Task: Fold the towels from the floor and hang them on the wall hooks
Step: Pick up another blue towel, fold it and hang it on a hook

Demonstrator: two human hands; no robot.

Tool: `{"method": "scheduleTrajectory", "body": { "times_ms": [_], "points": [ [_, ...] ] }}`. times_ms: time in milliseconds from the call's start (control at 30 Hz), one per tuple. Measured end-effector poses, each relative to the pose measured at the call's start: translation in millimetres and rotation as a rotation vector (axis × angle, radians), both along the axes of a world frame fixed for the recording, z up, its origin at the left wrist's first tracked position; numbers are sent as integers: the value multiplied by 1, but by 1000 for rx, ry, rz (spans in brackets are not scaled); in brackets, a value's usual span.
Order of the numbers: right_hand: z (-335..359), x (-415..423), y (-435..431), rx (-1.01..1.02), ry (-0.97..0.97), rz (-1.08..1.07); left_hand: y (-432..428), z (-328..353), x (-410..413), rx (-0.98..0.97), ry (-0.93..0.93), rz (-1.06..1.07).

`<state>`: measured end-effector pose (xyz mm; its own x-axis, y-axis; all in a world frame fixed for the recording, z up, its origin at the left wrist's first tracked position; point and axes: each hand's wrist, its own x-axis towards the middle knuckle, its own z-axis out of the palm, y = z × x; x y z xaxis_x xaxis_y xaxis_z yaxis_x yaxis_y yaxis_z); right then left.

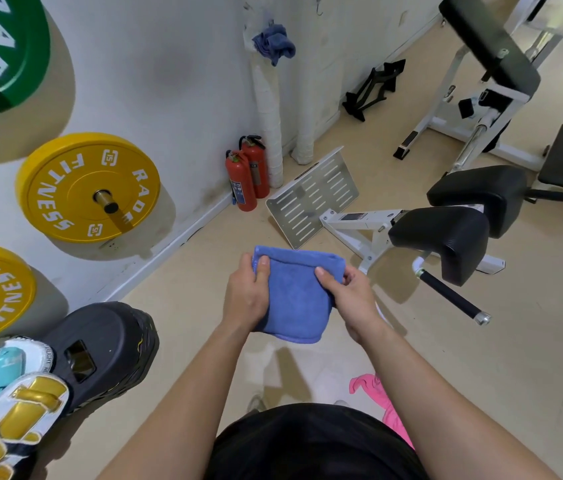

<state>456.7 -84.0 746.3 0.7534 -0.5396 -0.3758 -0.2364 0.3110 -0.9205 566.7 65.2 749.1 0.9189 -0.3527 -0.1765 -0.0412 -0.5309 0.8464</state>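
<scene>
Hands (302,294) gripping folded blue towel (295,299) between.

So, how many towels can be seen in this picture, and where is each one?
3. A blue towel is held folded between the left hand and the right hand; a second blue towel hangs on the wall; a pink towel lies on the floor, partly hidden. Others may be out of view.

yellow plates (88,187), 2 extinguishers (247,173), bench (446,233)
</scene>
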Motion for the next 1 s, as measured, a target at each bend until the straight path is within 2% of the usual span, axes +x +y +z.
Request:
{"method": "scheduleTrajectory", "body": {
  "times_ms": [67, 200, 400, 733, 1000],
  "points": [
    [-3, 3, 6, -88, 88, -95, -15, 3, -6, -28, 36, 43],
    [-3, 4, -4, -414, 237, -173, -38, 0, -6, -25, 96, 64],
    [-5, 9, -52, -581, 269, -112, -74, -1, -4, 72, 100, 58],
    [10, 51, -135, -698, 267, -4, -145, 12, 36, 109, 6, 20],
    [13, 166, -209, -664, 228, 69, -205, 15, 152, 45, 55, -13]
  ]
}}
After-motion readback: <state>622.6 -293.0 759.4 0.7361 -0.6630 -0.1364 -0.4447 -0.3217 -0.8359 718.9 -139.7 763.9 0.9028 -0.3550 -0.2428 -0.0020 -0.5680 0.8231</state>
